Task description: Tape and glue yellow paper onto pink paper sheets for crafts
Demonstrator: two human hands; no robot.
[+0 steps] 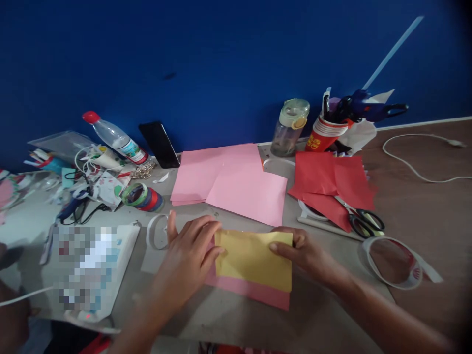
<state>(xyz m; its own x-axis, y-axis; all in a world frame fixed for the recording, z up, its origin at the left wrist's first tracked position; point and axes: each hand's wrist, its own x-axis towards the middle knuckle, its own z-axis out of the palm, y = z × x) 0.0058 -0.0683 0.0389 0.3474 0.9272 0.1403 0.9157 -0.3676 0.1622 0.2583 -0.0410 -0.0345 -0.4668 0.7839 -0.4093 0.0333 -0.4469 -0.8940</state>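
Yellow paper (250, 263) — right hand (300, 250) pinching its right side, left hand (195, 243) half open, touching its left.

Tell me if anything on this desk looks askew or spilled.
I see no spill. The red sheets at the right overlap at uneven angles, with scissors lying partly on them. The tape roll nearby has a loose end sticking out. The held yellow sheet sits offset over a pink sheet.

I can read no words or numbers from here: the yellow print on the red paper cup (323, 138), the print on the red-capped bottle (120, 140) and the red mark on the tape roll (416, 276) are too blurred for me.
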